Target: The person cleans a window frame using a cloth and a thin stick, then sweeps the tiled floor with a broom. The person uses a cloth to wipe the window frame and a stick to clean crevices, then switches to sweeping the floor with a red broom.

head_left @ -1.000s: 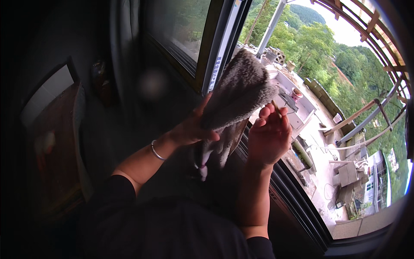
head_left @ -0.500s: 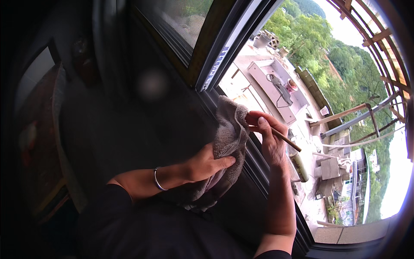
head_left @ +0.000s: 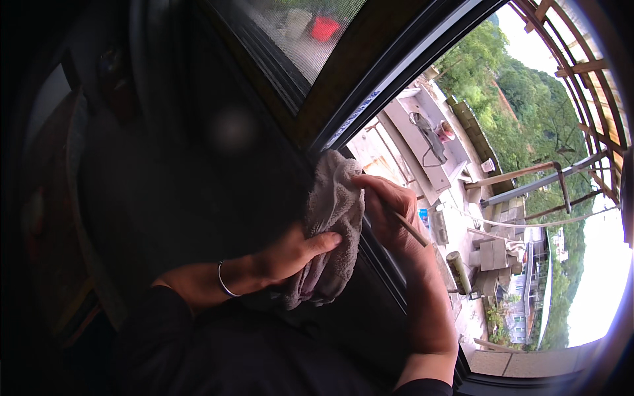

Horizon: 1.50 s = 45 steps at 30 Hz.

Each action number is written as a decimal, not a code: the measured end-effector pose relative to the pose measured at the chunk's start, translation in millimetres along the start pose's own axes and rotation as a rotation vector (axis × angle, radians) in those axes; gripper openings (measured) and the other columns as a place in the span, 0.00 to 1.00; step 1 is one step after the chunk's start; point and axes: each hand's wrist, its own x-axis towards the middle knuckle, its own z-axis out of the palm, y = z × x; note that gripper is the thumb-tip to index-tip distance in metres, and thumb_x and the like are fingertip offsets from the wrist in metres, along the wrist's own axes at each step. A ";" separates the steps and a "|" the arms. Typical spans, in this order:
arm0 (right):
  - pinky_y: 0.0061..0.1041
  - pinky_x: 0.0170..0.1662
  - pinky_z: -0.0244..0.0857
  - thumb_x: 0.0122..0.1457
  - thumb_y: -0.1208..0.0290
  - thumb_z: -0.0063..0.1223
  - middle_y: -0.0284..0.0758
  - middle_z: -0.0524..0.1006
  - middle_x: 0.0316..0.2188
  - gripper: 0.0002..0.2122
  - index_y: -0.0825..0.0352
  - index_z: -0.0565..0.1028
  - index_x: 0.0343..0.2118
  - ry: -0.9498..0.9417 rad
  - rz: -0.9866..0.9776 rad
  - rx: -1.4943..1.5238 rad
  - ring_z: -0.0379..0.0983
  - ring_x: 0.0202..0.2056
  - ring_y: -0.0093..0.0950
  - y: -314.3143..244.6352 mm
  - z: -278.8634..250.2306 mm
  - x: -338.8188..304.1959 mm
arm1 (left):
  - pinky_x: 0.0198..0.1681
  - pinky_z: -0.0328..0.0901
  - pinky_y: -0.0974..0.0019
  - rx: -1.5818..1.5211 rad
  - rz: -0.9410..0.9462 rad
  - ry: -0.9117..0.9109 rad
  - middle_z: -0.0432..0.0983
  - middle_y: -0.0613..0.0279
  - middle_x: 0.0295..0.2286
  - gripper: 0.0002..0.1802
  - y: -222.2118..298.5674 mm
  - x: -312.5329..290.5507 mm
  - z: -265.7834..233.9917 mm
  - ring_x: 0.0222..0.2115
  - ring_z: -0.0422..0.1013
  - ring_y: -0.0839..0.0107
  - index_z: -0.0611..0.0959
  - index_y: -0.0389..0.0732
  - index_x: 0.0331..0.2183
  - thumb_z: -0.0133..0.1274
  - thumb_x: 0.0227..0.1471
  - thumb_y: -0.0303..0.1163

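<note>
My left hand (head_left: 294, 256) is closed around a bunched grey-brown towel (head_left: 335, 201), its thumb pressed on top; a metal bangle circles that wrist. In my right hand (head_left: 389, 204) is a thin wooden stick (head_left: 413, 231), pinched between thumb and fingers. One end of the stick points back toward my right wrist. Its other end is hidden by the fingers and the towel. My right fingertips touch the towel's right edge, over the black window frame (head_left: 384, 267). Loose folds of the towel hang below my left hand.
A sliding window panel with a mesh screen (head_left: 323, 56) stands at the upper left of the opening. Outside lie a grey trough-like box (head_left: 413, 135), concrete blocks (head_left: 492, 254), a pipe frame (head_left: 528, 171) and trees. The room on the left is very dark.
Both hands and the towel have shifted slightly left. My right hand has turned and sits closer against the towel, with the stick moved along. The view has shifted, showing more of the mesh screen.
</note>
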 end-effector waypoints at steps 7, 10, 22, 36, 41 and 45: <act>0.27 0.37 0.68 0.53 0.82 0.44 0.43 0.77 0.31 0.10 0.69 0.75 0.37 -0.047 0.037 -0.106 0.76 0.33 0.34 -0.7 -12.5 -16.3 | 0.43 0.66 0.70 -0.058 -0.135 -0.064 0.71 0.62 0.39 0.20 5.3 -3.4 6.9 0.39 0.69 0.75 0.67 0.35 0.49 0.45 0.56 0.33; 0.25 0.42 0.67 0.55 0.82 0.42 0.43 0.78 0.34 0.10 0.71 0.75 0.37 -0.020 0.048 -0.048 0.76 0.37 0.31 3.2 -4.4 -13.2 | 0.44 0.66 0.70 -0.037 -0.079 -0.036 0.70 0.62 0.39 0.20 -2.0 -5.1 2.7 0.40 0.68 0.75 0.67 0.35 0.49 0.45 0.57 0.33; 0.22 0.41 0.67 0.62 0.74 0.41 0.36 0.79 0.34 0.10 0.71 0.75 0.39 -0.023 0.205 0.080 0.74 0.36 0.21 16.9 -3.3 -8.9 | 0.45 0.64 0.71 -0.097 -0.061 0.036 0.71 0.64 0.39 0.16 3.3 -2.5 11.8 0.40 0.67 0.79 0.71 0.35 0.47 0.45 0.57 0.30; 0.24 0.44 0.67 0.61 0.72 0.41 0.39 0.79 0.34 0.11 0.73 0.75 0.38 -0.084 0.189 0.131 0.76 0.38 0.26 1.5 -8.9 -3.9 | 0.47 0.63 0.70 -0.039 -0.006 0.033 0.71 0.63 0.39 0.16 -6.4 -10.3 20.3 0.41 0.67 0.77 0.70 0.34 0.47 0.45 0.56 0.29; 0.23 0.43 0.67 0.61 0.74 0.41 0.38 0.79 0.32 0.11 0.72 0.76 0.38 -0.147 0.196 0.021 0.76 0.37 0.26 -1.1 -19.1 -13.8 | 0.47 0.63 0.69 0.103 0.025 0.018 0.72 0.61 0.39 0.16 -13.7 -11.7 14.8 0.41 0.67 0.75 0.71 0.33 0.46 0.45 0.57 0.30; 0.23 0.33 0.65 0.57 0.73 0.45 0.33 0.76 0.24 0.11 0.71 0.75 0.39 -0.017 0.198 0.165 0.71 0.27 0.24 -11.2 -13.4 -13.0 | 0.48 0.62 0.69 0.091 -0.021 -0.122 0.69 0.64 0.42 0.21 -12.1 -19.3 10.2 0.43 0.65 0.77 0.66 0.36 0.50 0.46 0.56 0.29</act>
